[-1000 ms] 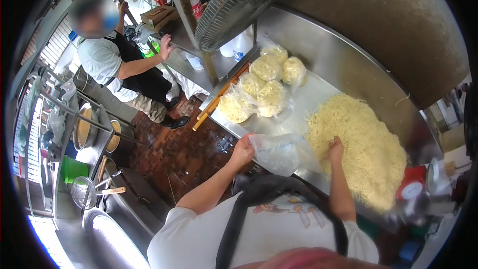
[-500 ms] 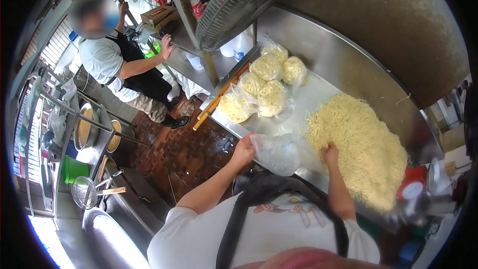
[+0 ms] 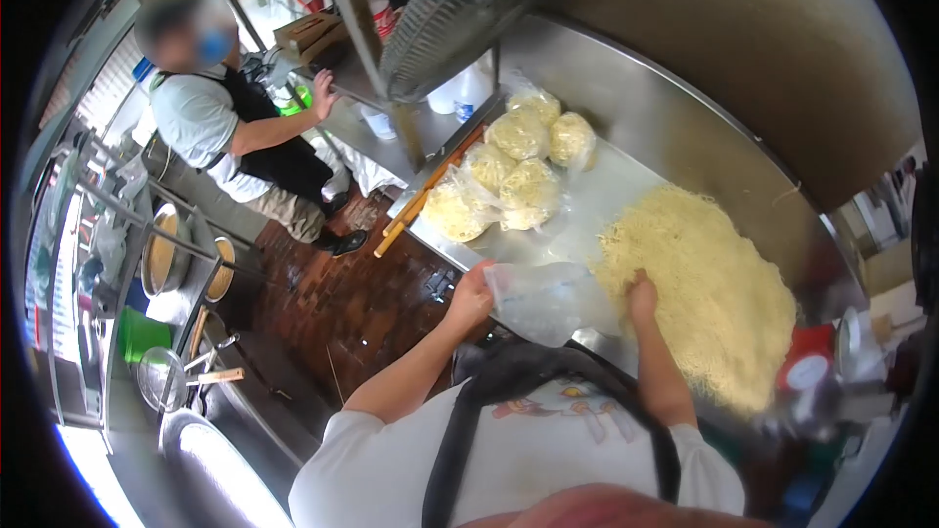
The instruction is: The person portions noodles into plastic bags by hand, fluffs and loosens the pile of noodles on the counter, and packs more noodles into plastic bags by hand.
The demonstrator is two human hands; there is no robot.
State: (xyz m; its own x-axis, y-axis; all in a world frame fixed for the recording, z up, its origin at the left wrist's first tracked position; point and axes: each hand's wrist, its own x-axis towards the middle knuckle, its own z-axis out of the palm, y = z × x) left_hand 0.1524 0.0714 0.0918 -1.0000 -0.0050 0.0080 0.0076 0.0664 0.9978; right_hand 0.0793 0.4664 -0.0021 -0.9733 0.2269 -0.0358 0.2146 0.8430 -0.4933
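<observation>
Carefully, mid-frame, your left hand (image 3: 471, 295) pinches the clear bag (image 3: 553, 305) at its left end; a loose grip could let it slip off the near edge of the bench (image 3: 614, 174). Just above, the filled bags (image 3: 528, 176) touch and might roll if knocked. Right of centre, your right hand (image 3: 641, 295) is curled at the noodle pile (image 3: 709, 298), its grip unclear; a hard push could spill strands.

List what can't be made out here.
In the head view:
Red dial scale: reading too small and blurred.
Fan: top cut off by the upper edge.
Right hand: whether it holds noodles, hidden by the hand itself.
Clear plastic bag: any print too blurred to read.
</observation>
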